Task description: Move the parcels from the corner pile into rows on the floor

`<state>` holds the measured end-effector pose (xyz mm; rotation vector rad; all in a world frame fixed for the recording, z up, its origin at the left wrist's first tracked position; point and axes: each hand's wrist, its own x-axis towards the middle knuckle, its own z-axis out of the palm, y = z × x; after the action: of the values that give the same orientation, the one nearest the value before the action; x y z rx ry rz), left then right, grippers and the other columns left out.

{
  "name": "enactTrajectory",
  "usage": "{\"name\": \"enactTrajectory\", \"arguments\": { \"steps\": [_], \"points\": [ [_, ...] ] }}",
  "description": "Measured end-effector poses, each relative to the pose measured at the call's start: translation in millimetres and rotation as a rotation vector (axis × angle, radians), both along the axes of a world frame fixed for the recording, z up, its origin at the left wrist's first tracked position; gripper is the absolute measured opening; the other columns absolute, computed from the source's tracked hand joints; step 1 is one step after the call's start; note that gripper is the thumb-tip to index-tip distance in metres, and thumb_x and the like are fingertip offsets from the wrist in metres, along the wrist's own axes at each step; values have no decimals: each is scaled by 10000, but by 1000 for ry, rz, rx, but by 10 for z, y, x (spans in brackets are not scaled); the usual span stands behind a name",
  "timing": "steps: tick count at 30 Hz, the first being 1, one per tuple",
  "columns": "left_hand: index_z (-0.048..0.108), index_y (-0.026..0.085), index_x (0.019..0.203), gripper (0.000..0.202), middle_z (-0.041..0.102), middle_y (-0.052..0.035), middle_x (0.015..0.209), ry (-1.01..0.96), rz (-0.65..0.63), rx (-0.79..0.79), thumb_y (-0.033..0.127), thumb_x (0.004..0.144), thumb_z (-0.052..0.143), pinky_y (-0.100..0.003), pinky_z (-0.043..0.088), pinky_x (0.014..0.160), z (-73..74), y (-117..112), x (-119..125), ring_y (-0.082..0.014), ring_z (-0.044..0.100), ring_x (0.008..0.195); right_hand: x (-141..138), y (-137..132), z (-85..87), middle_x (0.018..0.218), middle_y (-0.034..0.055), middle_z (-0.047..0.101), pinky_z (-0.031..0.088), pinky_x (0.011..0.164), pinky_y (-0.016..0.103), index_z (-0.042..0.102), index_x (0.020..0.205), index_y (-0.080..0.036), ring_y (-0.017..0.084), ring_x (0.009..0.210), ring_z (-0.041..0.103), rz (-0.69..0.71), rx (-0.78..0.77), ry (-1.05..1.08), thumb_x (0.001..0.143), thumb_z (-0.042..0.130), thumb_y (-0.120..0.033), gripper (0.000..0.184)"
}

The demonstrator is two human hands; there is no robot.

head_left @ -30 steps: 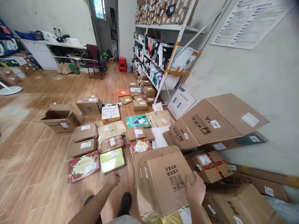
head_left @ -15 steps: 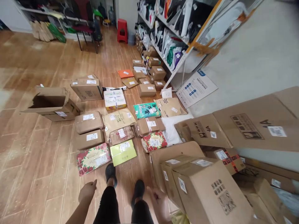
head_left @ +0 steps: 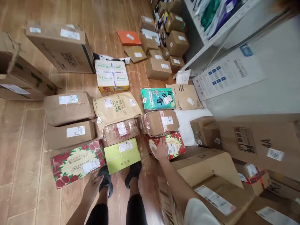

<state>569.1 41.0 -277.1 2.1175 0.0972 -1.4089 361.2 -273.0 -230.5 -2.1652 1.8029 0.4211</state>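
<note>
R hand (head_left: pixel 161 150) hides pt of R floral box (head_left: pixel 172 145), L hand (head_left: pixel 91 187) nr shoe (head_left: pixel 106 181); can't tell grips

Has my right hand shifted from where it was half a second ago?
Yes. Judged against the floral box on the right, the right hand has moved forward: it was short of that box, and now overlaps it in view.

At left, wood-look floorboards (head_left: pixel 25 156) are shining. Near the centre, the red floral box (head_left: pixel 177 144) is showing smooth card, the teal packet (head_left: pixel 152 103) is gleaming like plastic, and the film-wrapped parcel (head_left: pixel 154 123) is glinting; at right, the cardboard carton (head_left: pixel 259 137) is looking matt.
</note>
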Motion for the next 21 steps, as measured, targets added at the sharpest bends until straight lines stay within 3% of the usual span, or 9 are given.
{"name": "enactTrajectory", "arguments": {
  "steps": [3, 6, 9, 13, 18, 21],
  "points": [
    [558, 187, 1046, 688, 717, -79, 866, 111, 151, 52, 566, 476, 635, -429, 502, 894, -199, 18, -162, -319, 656, 958, -58, -314, -517, 1427, 360, 314, 184, 1098, 558, 260, 1349, 163, 438, 1360, 222, 48, -4, 114, 776, 551, -272, 776],
    [572, 188, 989, 693, 714, -61, 809, 218, 305, 97, 532, 405, 715, -406, 531, 833, -331, -31, -331, -317, 664, 936, -159, -375, -726, 1413, 359, 326, 120, 1107, 557, 250, 1347, 156, 416, 1360, 208, 86, -38, 179, 852, 464, -337, 731],
    [578, 175, 961, 712, 707, -63, 767, 269, 404, 120, 521, 364, 756, -395, 541, 766, -415, -102, -498, -321, 672, 900, -226, -394, -724, 1417, 341, 332, 115, 1101, 573, 229, 1369, 118, 399, 1350, 213, 100, -75, 215, 886, 386, -407, 731],
    [594, 175, 1015, 708, 713, -85, 879, 315, 398, 106, 550, 433, 742, -365, 526, 749, -414, -186, -650, -292, 669, 910, -209, -515, -679, 1372, 365, 376, 180, 1071, 587, 161, 1379, 140, 417, 1309, 278, 74, -101, 246, 862, 410, -387, 779],
    [576, 141, 1084, 689, 708, -126, 951, 267, 273, 66, 597, 570, 627, -350, 521, 756, -408, -266, -683, -261, 674, 905, -19, -621, -654, 1380, 401, 313, 172, 1071, 584, 107, 1380, 148, 481, 1222, 370, 18, -112, 220, 749, 571, -529, 1035],
    [582, 111, 1078, 629, 697, -134, 934, 150, 157, 113, 572, 651, 544, -354, 522, 747, -559, -308, -588, -261, 670, 888, 116, -449, -662, 1436, 401, 183, 111, 1089, 588, 92, 1383, 133, 480, 1320, 207, -112, -182, 15, 757, 513, -621, 1067]
  ]
}}
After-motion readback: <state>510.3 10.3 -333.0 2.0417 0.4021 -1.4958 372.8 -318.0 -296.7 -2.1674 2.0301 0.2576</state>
